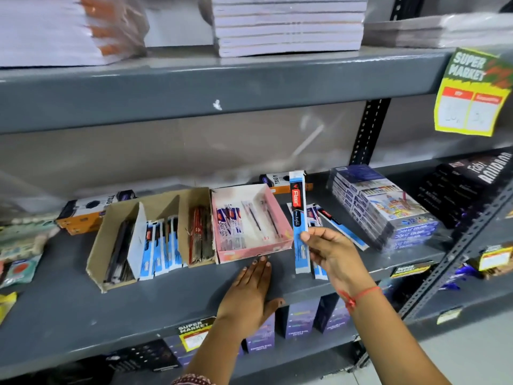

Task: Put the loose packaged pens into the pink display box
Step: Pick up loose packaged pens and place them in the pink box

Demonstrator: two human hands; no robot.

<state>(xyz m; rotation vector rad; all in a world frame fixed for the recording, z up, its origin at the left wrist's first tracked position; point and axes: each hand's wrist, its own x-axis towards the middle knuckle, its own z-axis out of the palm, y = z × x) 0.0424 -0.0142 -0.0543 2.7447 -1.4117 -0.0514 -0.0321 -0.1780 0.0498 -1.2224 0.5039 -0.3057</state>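
The pink display box [277, 218] lies open on the grey shelf, with several packaged pens [231, 223] inside it. My right hand [330, 251] pinches a long blue packaged pen [299, 207] upright, just right of the box's right wall. More loose packaged pens [334, 220] lie on the shelf behind and to the right of that hand. My left hand [249, 290] rests flat on the shelf, fingers apart, fingertips touching the box's front wall.
A brown cardboard divider box [155, 207] with pen packs stands left of the pink box. A wrapped stack of colour-pencil boxes [385, 207] sits at the right, black boxes [466, 190] beyond. The upper shelf edge [194, 95] hangs overhead. A yellow price tag [472, 93] hangs at upper right.
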